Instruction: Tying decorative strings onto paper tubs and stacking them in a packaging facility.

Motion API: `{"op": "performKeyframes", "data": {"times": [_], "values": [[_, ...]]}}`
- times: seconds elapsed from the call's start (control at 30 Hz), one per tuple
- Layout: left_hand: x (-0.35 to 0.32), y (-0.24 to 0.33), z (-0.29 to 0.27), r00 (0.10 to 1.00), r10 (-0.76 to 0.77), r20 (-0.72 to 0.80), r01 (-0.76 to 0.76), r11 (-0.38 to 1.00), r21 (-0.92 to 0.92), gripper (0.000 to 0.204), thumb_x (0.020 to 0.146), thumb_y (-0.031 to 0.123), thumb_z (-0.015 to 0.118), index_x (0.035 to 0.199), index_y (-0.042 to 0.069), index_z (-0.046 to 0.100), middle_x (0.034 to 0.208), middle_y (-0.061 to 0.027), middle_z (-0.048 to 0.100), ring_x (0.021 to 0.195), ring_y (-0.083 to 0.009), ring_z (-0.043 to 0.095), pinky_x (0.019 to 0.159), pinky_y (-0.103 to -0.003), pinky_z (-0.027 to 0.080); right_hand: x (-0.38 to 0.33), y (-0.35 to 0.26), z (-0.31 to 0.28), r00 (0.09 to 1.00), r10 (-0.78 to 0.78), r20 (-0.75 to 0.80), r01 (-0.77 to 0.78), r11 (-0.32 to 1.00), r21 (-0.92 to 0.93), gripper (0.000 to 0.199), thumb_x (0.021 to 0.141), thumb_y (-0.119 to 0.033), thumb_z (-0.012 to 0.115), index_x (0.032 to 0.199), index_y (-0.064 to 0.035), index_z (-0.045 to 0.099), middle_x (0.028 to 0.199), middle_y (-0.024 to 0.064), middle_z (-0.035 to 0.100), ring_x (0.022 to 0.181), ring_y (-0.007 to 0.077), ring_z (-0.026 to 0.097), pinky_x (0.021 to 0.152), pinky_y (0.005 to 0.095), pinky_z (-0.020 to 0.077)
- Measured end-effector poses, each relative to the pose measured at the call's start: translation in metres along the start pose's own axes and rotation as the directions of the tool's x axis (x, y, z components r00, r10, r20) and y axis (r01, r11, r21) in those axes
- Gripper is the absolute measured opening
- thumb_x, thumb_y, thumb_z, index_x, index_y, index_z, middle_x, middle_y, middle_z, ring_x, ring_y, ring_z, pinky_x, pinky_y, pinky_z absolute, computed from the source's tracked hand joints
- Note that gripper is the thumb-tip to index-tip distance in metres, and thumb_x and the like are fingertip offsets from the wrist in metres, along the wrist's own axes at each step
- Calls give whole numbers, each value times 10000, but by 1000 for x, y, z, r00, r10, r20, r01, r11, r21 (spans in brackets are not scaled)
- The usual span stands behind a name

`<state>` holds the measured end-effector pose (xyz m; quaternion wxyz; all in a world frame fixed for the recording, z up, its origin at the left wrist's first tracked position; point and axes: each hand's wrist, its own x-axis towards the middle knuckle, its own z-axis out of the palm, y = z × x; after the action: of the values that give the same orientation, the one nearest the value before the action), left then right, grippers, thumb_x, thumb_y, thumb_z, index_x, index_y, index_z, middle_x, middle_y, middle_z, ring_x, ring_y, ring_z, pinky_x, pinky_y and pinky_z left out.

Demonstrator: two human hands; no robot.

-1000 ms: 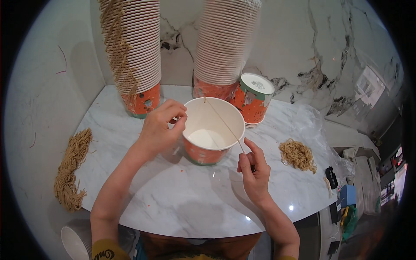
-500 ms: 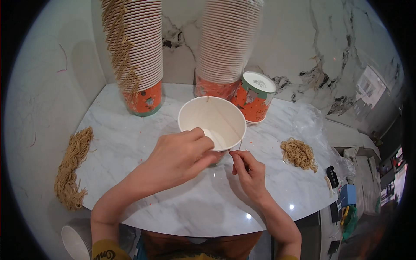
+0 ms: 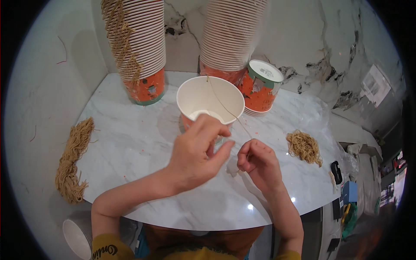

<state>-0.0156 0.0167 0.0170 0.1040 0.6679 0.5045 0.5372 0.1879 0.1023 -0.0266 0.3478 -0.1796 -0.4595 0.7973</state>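
A white paper bucket (image 3: 190,97) with an orange outside stands upright in front of me. From its far rim, a thin tan string (image 3: 222,104) runs across the mouth and over the right side of the rim to my right hand (image 3: 262,164). That hand has its fingers closed on the string's end, to the right of the bucket and nearer me. My left hand (image 3: 197,149) is in front of the bucket and hides part of its near side. Its thumb stands apart from the curled fingers, and nothing shows between them.
Two tall stacks of paper buckets (image 3: 145,52) (image 3: 232,39) stand at the back, the left one draped with tan strings. Right of them sits an upside-down bucket (image 3: 260,89). Tan string bundles (image 3: 71,162) (image 3: 303,146) lie on either side of the marble-patterned table (image 3: 186,212).
My right hand has drawn back from the rim, pulling the string out toward the right. My left hand has come away from the rim toward me and its thumb has spread.
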Motion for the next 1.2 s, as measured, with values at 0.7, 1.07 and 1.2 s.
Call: {"op": "performKeyframes", "data": {"times": [0.7, 1.07, 1.2], "values": [[11, -1, -18, 816, -360, 453, 355, 930, 99, 165, 888, 161, 651, 906, 10, 715, 769, -118, 713, 743, -260, 693, 688, -403, 519, 4, 3, -11, 993, -118, -12, 118, 964, 240, 240, 1069, -239, 502, 1005, -29, 598, 924, 115, 658, 746, 140, 557, 758, 319, 473], [-5, -4, -4, 922, -120, 367, 23, 966, 258, 126, 888, 135, 635, 857, 30, 697, 816, -130, 699, 755, -343, 678, 662, -449, 518, 5, 16, 6, 746, -666, -33, 225, 298, -928, 422, 980, -66, 587, 1388, -1, 499, 1301, 125, 518, 976, 159, 564, 722, 283, 485], [-7, -4, 1, 926, -108, 362, 20, 971, 240, 161, 904, 159, 609, 873, 27, 695, 831, -140, 693, 787, -370, 678, 675, -494, 513, -8, 19, 18, 875, -467, 125, 384, 515, -767, 380, 951, 25, 565, 1331, 7, 553, 1098, 91, 649, 756, 97, 565, 661, 234, 457]]}}
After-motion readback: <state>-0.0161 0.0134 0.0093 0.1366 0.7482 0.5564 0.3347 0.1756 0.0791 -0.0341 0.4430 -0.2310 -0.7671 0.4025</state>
